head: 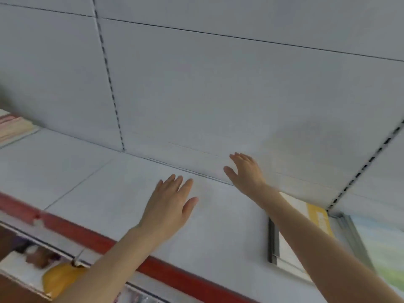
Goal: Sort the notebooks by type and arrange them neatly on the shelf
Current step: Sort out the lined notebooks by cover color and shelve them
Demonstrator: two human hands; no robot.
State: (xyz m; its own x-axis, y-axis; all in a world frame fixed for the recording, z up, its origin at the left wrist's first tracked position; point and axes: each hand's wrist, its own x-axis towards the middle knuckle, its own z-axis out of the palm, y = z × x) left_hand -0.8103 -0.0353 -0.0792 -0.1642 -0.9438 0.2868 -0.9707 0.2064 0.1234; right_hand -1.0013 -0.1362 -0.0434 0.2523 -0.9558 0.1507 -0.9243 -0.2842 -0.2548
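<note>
Both my hands are out over the white shelf (91, 171), and neither holds anything. My left hand (170, 200) lies near six o'clock of the view, palm down, fingers straight and close together and pointing toward one o'clock, the thumb spread out to the side. It is low over the bare board; I cannot tell whether the palm touches it. My right hand (244, 171) is just up at two o'clock from the left one, apart from it, also wide and flat, fingers straight, thumb out toward nine o'clock. It sits where the board meets the white back panel (218, 84); it is blurred, so I cannot tell if the fingertips touch the panel.

The notebooks are off to the sides. A white notebook with a yellow band (320, 217) lies flat on the shelf at four o'clock, partly under my right forearm. Just beside it, further toward the edge of the view, lies a notebook with a pale green and blue cover (384, 248). At nine o'clock, well apart from both hands, a stack of pinkish notebooks (13, 127) lies on the same shelf.

A red strip (91, 239) runs along the shelf's front edge. Below it, at seven o'clock, a yellow object (59, 278) sits on a lower level, too blurred to name.
</note>
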